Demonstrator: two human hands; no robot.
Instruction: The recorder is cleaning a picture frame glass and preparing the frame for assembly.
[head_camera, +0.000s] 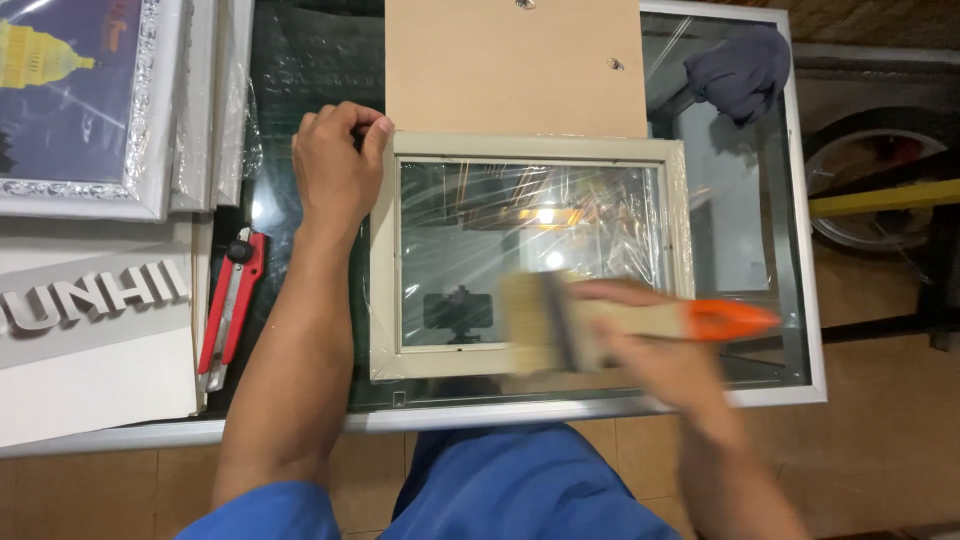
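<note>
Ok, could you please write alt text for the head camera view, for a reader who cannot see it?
A right hand, motion-blurred, sweeps a wide paintbrush with an orange-tipped handle over the glass of a cream picture frame on a glass table, while the left hand holds the frame's upper left corner.

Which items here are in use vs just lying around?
In use: frame, steadied by left hand; brush in right hand, blurred over the glass.

Lying about: red cutter, backing board, dark cloth, silver framed picture.
</note>
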